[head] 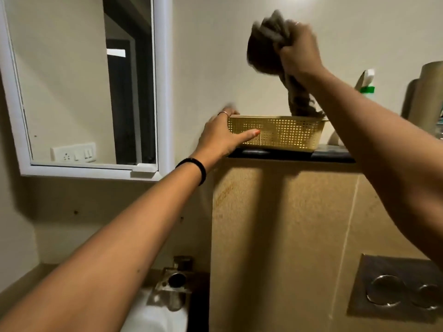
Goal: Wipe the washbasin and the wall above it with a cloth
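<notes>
My right hand [298, 47] is raised against the cream wall [215, 56] and grips a bunched grey-brown cloth [265, 46]; the cloth's tail hangs down into a yellow perforated basket [290, 134]. My left hand [221, 137] holds the basket's left end, thumb across its front. The basket sits on a dark ledge [333, 155]. The white washbasin [153, 315] shows at the bottom, under a metal tap [176, 281].
A white-framed mirror cabinet [164, 92] hangs to the left. A spray bottle [365, 83] and a beige roll [429, 92] stand on the ledge at the right. A flush plate [395, 287] is set in the tiled panel below.
</notes>
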